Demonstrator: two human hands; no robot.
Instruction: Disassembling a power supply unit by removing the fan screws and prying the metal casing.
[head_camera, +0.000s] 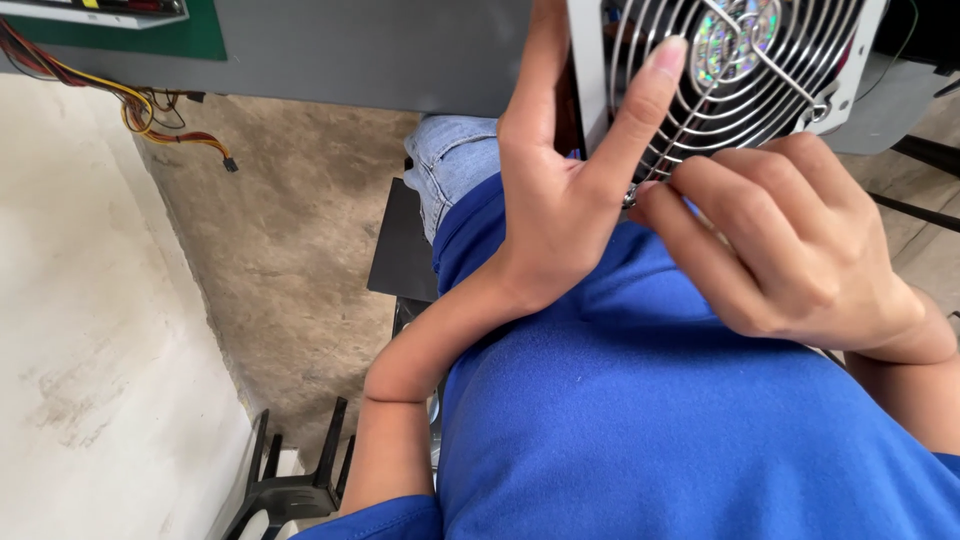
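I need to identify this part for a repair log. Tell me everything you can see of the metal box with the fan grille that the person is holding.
The metal box is a silvery grey sheet-metal case, cut off by the top edge. One face carries a round wire fan grille of concentric rings, with a shiny iridescent disc at its hub. It is held up above the lap. The left hand grips its edge, thumb lying across the grille. The right hand pinches at the grille's lower rim, on something too small to identify.

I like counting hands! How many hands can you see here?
2. The left hand holds the power supply box with a thumb on its fan grille; the right hand pinches at the grille's lower edge.
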